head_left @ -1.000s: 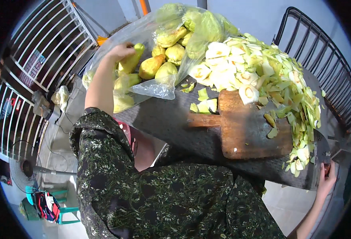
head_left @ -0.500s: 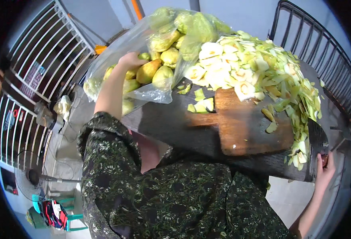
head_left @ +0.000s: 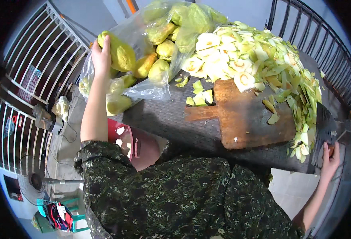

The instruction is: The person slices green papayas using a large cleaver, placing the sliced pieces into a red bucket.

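Note:
My left hand is closed around a yellow-green chayote, lifted above the mouth of a clear plastic bag. Several more whole chayotes lie inside that bag, some with brownish patches. Out at the table's right end, my right hand grips the brown handle of a broad dark-bladed cleaver. A wooden cutting board lies between my hands, its handle toward the left. Beyond it spreads a big heap of pale chayote slices and peelings.
Small green offcuts lie on the dark woven-textured table, left of the board. A red bucket stands below the table's left edge. A black railing borders the far right; a standing fan is at the left.
My left hand has come up out of the bag with a chayote in its grasp. My right hand has shifted slightly rightward with the cleaver. The red bucket shows more.

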Demonstrator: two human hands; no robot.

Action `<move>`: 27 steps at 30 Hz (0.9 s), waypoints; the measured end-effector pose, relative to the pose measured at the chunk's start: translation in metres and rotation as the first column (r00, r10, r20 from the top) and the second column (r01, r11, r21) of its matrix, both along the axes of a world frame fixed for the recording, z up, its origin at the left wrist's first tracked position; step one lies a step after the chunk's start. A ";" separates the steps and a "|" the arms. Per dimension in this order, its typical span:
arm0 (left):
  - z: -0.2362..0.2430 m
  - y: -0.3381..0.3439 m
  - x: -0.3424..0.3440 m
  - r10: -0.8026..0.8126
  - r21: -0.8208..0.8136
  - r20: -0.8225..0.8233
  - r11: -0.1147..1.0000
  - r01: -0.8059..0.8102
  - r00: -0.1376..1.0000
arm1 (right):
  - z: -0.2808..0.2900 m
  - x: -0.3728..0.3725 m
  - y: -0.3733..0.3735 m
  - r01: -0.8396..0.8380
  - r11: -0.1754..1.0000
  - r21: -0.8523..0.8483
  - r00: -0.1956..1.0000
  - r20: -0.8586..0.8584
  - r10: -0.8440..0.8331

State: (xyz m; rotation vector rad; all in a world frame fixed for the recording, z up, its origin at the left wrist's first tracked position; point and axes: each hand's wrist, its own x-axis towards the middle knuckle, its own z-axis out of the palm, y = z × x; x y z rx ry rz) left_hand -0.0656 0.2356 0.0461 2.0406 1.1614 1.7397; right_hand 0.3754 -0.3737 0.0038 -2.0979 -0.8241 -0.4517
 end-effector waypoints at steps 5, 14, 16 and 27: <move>0.026 -0.055 0.079 -0.429 -0.199 -0.014 0.887 0.418 0.903 | 0.001 -0.015 0.027 -0.069 0.995 -0.066 0.998 -0.019 0.068; -0.041 -0.168 0.198 -0.702 -0.192 0.389 0.572 0.797 0.597 | 0.013 -0.061 0.052 -0.096 0.981 -0.170 0.993 0.056 0.107; -0.069 -0.181 0.185 -0.758 -0.323 0.078 0.595 0.736 0.648 | 0.007 -0.063 0.048 -0.122 0.973 -0.194 0.992 0.020 0.128; -0.043 -0.243 0.204 -0.613 -0.383 -0.785 0.594 0.707 0.090 | -0.029 -0.060 0.079 -0.264 0.829 -0.493 0.721 0.470 0.509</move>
